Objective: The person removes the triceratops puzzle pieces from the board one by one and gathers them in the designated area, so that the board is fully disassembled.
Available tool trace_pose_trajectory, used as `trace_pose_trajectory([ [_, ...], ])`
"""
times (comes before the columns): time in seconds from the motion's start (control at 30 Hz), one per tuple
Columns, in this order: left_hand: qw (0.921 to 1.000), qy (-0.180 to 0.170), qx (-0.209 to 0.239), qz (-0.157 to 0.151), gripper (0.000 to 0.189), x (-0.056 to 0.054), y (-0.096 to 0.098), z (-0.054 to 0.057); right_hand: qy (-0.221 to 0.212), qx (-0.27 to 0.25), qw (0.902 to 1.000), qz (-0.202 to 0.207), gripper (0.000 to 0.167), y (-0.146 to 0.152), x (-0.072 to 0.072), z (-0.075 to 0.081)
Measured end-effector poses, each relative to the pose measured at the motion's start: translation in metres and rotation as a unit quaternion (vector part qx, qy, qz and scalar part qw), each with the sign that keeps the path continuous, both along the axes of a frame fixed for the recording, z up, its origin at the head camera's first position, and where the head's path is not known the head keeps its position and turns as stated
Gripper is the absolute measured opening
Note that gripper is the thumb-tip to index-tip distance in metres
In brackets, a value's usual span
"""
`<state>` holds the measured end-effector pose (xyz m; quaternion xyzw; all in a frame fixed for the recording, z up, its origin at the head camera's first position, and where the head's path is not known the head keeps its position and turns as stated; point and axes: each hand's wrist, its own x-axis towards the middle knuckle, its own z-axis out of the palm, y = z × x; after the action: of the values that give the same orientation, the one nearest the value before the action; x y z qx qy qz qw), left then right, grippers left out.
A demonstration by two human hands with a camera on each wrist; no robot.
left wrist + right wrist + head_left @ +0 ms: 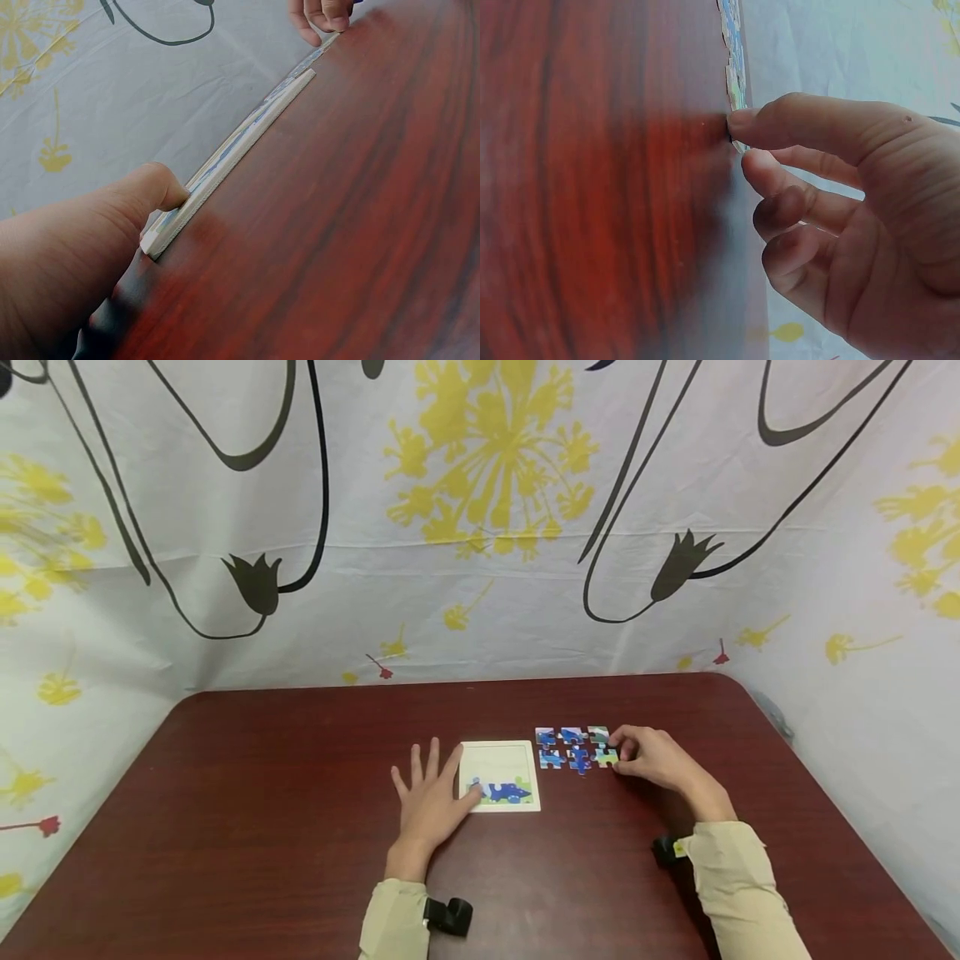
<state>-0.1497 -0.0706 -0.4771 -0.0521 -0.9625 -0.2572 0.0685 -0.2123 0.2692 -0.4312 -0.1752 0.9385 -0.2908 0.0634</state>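
My left hand (429, 802) lies spread beside the left edge of a pale square puzzle board (495, 760), its thumb resting on the board's lower left part. Inside the board's frame, blue and green puzzle pieces (512, 792) form the bottom row, partly covered by the thumb. To the board's right, several loose puzzle pieces (572, 735) are laid in two rows. At their right end my right hand (660, 764) pinches the edge of a green and blue puzzle piece (605, 758) between thumb and index finger. In the right wrist view, that hand's other fingers are curled.
The dark red wooden table (292, 802) extends around the board. A patterned cloth (480, 635) hangs behind the table and at both sides. Each wrist wears a black camera, such as the left wrist's camera (450, 916) by the sleeve.
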Motion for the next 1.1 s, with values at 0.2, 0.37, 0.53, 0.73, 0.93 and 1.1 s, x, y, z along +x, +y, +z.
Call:
trace_pose_trajectory([
  [0.2, 1.0, -0.001, 0.001, -0.003, 0.073, -0.001, 0.003, -0.001, 0.021, -0.01, 0.9997, -0.008, 0.036, 0.001, 0.004, 0.013],
  [0.37, 1.0, 0.001, 0.002, 0.0, 0.073, 0.0, 0.002, 0.0, 0.048, -0.01, 0.9988, 0.002, 0.032, -0.006, 0.007, 0.024],
  [0.53, 1.0, -0.001, 0.003, -0.001, 0.073, 0.0, 0.002, 0.001, 0.05, -0.011, 0.9987, 0.008, 0.028, -0.016, 0.011, 0.031],
  [0.73, 1.0, 0.001, 0.002, -0.002, 0.073, -0.001, 0.0, 0.0, 0.073, -0.002, 0.9969, 0.028, 0.024, -0.032, 0.013, 0.033],
  [0.93, 1.0, -0.001, 0.003, -0.002, 0.073, 0.0, -0.001, 0.001, 0.095, 0.012, 0.9925, 0.075, 0.022, -0.061, 0.014, 0.033],
  [1.1, 1.0, -0.002, 0.001, -0.002, 0.073, 0.001, 0.001, 0.002, 0.1, 0.023, 0.9859, 0.132, 0.018, -0.093, 0.016, 0.034],
])
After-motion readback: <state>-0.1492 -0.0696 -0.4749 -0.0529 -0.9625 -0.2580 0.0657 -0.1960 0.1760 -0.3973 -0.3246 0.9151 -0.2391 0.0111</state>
